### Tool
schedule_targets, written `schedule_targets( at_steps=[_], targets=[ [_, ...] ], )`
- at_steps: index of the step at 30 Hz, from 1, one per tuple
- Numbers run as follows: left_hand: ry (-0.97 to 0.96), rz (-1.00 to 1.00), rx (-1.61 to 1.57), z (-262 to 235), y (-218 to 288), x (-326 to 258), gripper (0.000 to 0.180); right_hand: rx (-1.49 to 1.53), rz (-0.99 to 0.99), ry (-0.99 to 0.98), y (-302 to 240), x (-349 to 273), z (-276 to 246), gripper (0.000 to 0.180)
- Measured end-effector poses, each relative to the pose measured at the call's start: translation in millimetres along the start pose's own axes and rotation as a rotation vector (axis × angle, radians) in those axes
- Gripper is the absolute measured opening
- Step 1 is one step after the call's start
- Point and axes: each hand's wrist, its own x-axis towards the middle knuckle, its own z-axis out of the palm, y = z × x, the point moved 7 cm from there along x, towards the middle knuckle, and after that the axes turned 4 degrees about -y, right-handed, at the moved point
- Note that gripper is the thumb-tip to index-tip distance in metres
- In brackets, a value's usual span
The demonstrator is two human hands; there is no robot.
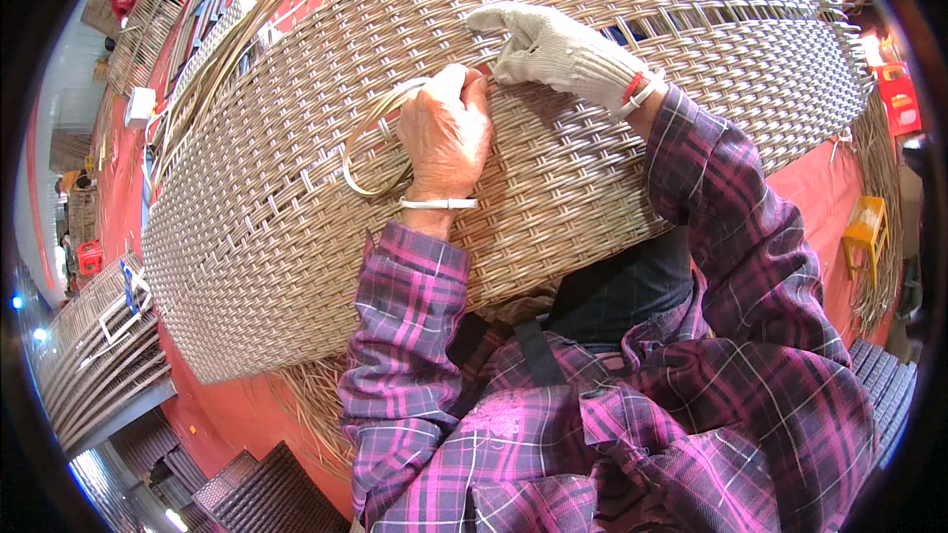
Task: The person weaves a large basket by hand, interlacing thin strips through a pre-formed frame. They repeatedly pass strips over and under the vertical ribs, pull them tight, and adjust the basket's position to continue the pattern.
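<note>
Two hands: both are at work up on the same woven panel, close together near its upper middle.
Far left stack: a pile of woven panels (104,355) lies low at the left edge on the red floor (212,405), well apart from the hands.
Small red stool: it (90,257) sits tiny by the left rim, just above that stack.
Woven panel: the big grey-beige wicker piece (296,237) fills the middle of the view, curved and tilted, its lower edge against the person's lap.
Loose strand: a flat beige strip (357,166) arcs out in a loop from the weave, just left of the bare hand.
Left hand: bare, with a white band at the wrist, the left hand (446,133) has its fingers curled tight on the upper end of the strand, knuckles pressed to the panel.
Right hand: in a white knitted glove, the right hand (553,49) rests on the weave just right of and above the left, thumb and fingers pinched together where the strand enters; whether it actually grips the strand, I cannot tell.
Sleeves: purple-and-pink plaid sleeves (405,336) run up from the lower edge to both wrists.
Unwoven gap: a slot of bare ribs (731,15) runs along the panel to the right of the glove.
Yellow stool: it (866,232) stands on the floor at the right, beyond the panel's edge.
Red crate: it (897,94) sits higher at the right rim.
</note>
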Motion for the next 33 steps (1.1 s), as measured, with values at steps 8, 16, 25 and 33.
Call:
schedule_targets(
  at_steps=[8, 16, 25, 33],
  targets=[
    [0.026, 0.340, 0.510, -25, 55, -23, 0.017, 0.121, -0.091, 0.179, 10, -13, -25, 0.041],
    [0.036, 0.468, 0.094, 29, 110, 6, 0.017, 0.053, -0.096, 0.460, -9, -79, -98, 0.024],
    [-0.027, 0.103, -0.168, 21, 80, 17, 0.004, -0.433, -0.192, 0.228, -15, -74, -79, 0.035],
    [-0.072, 0.176, 0.361, 45, 81, 16, 0.010, -1.013, -0.062, -0.010, -12, -48, -53, 0.057]
  ],
)
